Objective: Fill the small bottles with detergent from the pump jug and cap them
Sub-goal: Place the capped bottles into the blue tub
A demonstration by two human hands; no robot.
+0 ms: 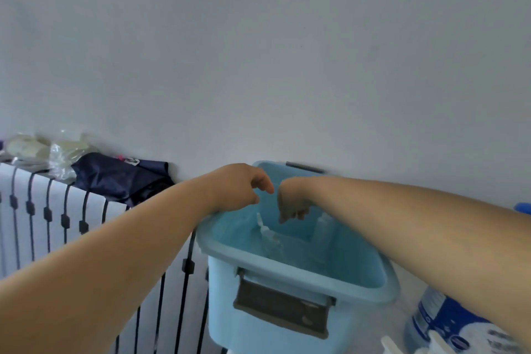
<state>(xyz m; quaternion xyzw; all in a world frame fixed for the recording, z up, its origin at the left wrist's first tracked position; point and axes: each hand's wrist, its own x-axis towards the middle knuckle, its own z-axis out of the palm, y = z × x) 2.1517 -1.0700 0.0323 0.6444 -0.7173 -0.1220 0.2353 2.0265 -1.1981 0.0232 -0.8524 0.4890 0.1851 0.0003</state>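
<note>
A light blue plastic bin [290,267] with a dark handle stands in front of me against the wall. Inside it lie small clear bottles: one tilted [267,234] near the left, another upright [323,224] at the right. My left hand [241,187] hovers over the bin's far left rim with fingers curled and nothing visible in it. Fingers pointing down, my right hand [293,204] reaches into the bin just above the bottles; I see nothing gripped. A blue and white jug [442,322] shows at the lower right, partly hidden by my right forearm.
A white radiator with dark bars [57,224] runs along the left. On its top lie a dark navy cloth [120,175] and clear plastic bags [51,152]. A plain grey wall fills the upper view. White pump parts [413,345] poke up at the bottom right.
</note>
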